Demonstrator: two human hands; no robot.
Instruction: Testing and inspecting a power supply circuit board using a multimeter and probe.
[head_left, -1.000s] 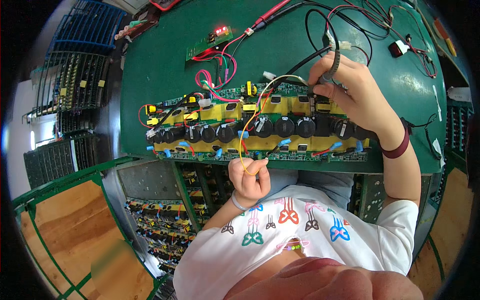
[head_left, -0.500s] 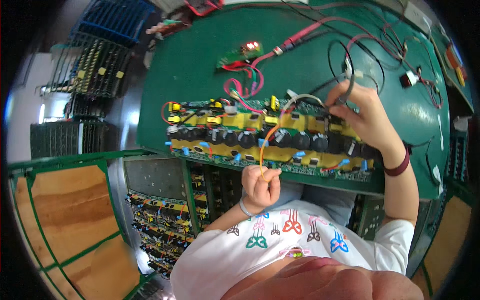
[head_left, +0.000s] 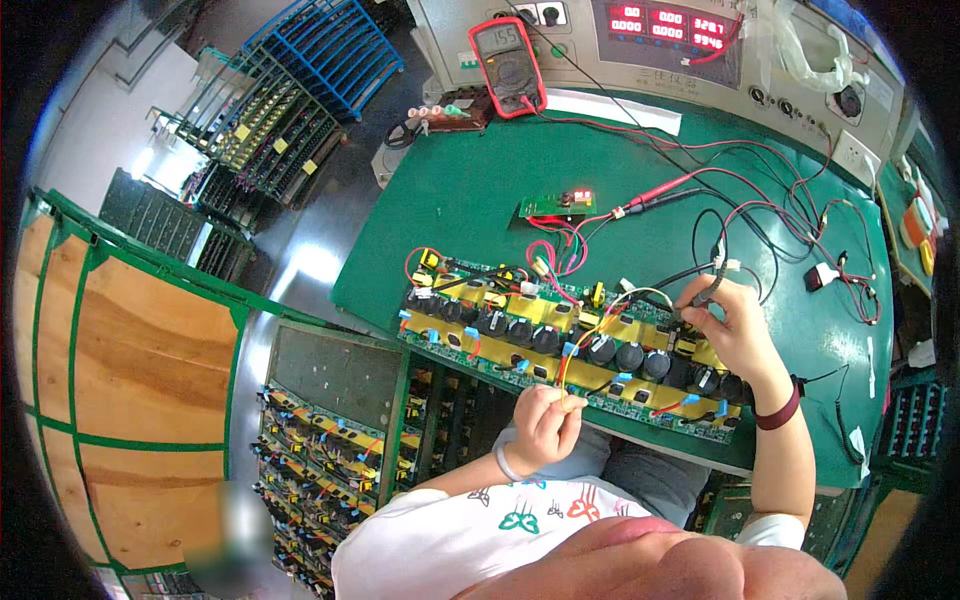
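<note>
A long circuit board (head_left: 480, 342), with yellow strips, black round components and blue connectors, lies across the green bench in front of me. My left hand (head_left: 543, 425) is at its near edge, thumb and fingers pinched on a thin yellow wire (head_left: 566, 372) that arcs up over the board. Over the board's far right part, my right hand (head_left: 738, 325) grips a dark cable (head_left: 712, 288) between thumb and fingers; its tip is hidden. A small green board (head_left: 545, 207) with a lit red display stands behind, joined by pink and red wires.
A red-framed multimeter (head_left: 508, 65) and a grey instrument panel (head_left: 620, 75) with red digits stand at the back. Red and black leads (head_left: 665, 187) tangle at the right. Racks of circuit boards (head_left: 320, 440) stand below left.
My view has tilted up, bringing the multimeter and instrument panel into sight. Both hands keep their grips at nearly the same places on the board.
</note>
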